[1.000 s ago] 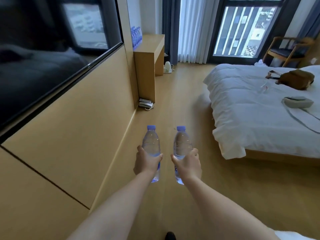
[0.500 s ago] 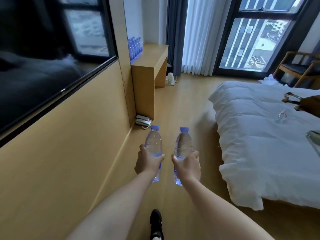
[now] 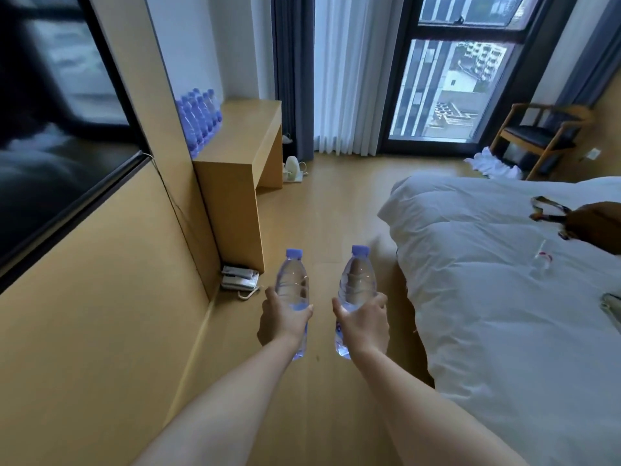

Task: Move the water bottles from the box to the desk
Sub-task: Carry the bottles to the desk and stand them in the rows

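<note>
Hands are reaching forward from two bare forearms, each one wrapping around a clear water bottle with a blue cap. The left hand [image 3: 285, 319] is clamping its fingers around the lower middle of the left bottle [image 3: 291, 284], whose neck and cap are rising above the hand while its base is showing just below the wrist. The right hand [image 3: 364, 322] is gripping the right bottle [image 3: 357, 280] the same way, with the cap pointing up and away from the person and the bottom poking out beneath the palm. Both bottles are standing nearly upright, side by side, near each other but not touching.

Ahead of the left hand and further to its left, a wooden desk [image 3: 242, 142] is standing against the wall, and a row of bottles [image 3: 200, 117] with blue caps is lining its back edge. Just ahead of the left hand, at the foot of the desk, a white telephone [image 3: 239, 278] is lying on the wooden floor [image 3: 322, 213]. To the right of the right hand, a bed [image 3: 497, 280] with a white duvet is filling that side, with a brown bag [image 3: 594, 227] lying on it. Far beyond both hands, a tall window [image 3: 447, 89] with white curtains is letting in daylight, and a wooden chair [image 3: 541, 136] is standing beside it.
</note>
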Action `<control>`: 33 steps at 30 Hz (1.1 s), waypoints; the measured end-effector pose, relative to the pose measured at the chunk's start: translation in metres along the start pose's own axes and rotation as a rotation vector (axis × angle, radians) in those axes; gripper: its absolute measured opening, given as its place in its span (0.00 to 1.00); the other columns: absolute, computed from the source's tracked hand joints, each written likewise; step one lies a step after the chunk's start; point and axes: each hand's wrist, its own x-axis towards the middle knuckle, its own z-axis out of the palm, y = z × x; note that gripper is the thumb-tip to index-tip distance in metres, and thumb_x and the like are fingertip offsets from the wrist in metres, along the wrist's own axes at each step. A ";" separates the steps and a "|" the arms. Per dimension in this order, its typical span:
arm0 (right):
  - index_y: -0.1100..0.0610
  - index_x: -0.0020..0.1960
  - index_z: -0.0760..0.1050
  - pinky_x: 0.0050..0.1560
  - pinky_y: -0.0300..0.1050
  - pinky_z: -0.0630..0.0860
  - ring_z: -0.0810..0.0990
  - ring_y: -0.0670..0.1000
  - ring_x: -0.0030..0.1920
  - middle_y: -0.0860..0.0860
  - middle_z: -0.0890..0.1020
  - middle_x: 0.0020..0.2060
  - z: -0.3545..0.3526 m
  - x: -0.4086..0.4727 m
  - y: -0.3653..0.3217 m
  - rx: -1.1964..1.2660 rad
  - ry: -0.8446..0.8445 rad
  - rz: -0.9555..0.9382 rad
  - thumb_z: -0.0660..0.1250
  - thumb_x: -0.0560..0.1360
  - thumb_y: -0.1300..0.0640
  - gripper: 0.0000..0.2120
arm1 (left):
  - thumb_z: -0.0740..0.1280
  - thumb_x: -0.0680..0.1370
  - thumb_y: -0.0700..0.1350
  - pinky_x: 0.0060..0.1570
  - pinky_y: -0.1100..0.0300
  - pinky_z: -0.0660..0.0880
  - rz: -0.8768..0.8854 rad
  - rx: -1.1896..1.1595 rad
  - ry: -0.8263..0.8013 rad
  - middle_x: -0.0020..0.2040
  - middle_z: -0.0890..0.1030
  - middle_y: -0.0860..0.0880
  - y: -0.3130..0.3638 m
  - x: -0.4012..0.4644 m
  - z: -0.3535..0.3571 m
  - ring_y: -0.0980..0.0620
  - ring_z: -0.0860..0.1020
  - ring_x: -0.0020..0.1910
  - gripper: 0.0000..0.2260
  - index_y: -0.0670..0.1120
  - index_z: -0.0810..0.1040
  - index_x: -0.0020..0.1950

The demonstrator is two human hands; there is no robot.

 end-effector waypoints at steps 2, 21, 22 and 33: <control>0.60 0.63 0.63 0.50 0.55 0.79 0.80 0.58 0.52 0.56 0.77 0.56 0.013 0.037 -0.009 -0.002 -0.009 -0.011 0.73 0.69 0.39 0.36 | 0.74 0.67 0.58 0.43 0.57 0.68 -0.007 0.001 -0.010 0.58 0.75 0.49 0.016 0.033 0.016 0.45 0.77 0.52 0.33 0.50 0.63 0.66; 0.58 0.63 0.63 0.48 0.53 0.79 0.80 0.57 0.50 0.55 0.77 0.54 0.125 0.416 -0.165 -0.067 -0.137 -0.174 0.70 0.69 0.39 0.33 | 0.74 0.66 0.58 0.48 0.51 0.76 -0.098 -0.137 0.042 0.56 0.77 0.49 0.215 0.373 0.136 0.43 0.78 0.50 0.31 0.51 0.62 0.62; 0.58 0.63 0.63 0.47 0.51 0.79 0.80 0.57 0.50 0.54 0.77 0.54 0.134 0.432 -0.173 -0.064 -0.145 -0.173 0.70 0.69 0.39 0.33 | 0.74 0.66 0.58 0.47 0.53 0.75 -0.105 -0.131 0.045 0.56 0.77 0.49 0.221 0.390 0.139 0.43 0.78 0.50 0.31 0.51 0.62 0.62; 0.58 0.62 0.61 0.43 0.46 0.71 0.79 0.59 0.52 0.55 0.78 0.55 0.260 0.616 -0.305 -0.080 -0.202 -0.186 0.70 0.71 0.40 0.31 | 0.73 0.68 0.57 0.49 0.53 0.74 -0.099 -0.103 0.074 0.58 0.74 0.49 0.289 0.635 0.159 0.44 0.77 0.53 0.31 0.49 0.62 0.63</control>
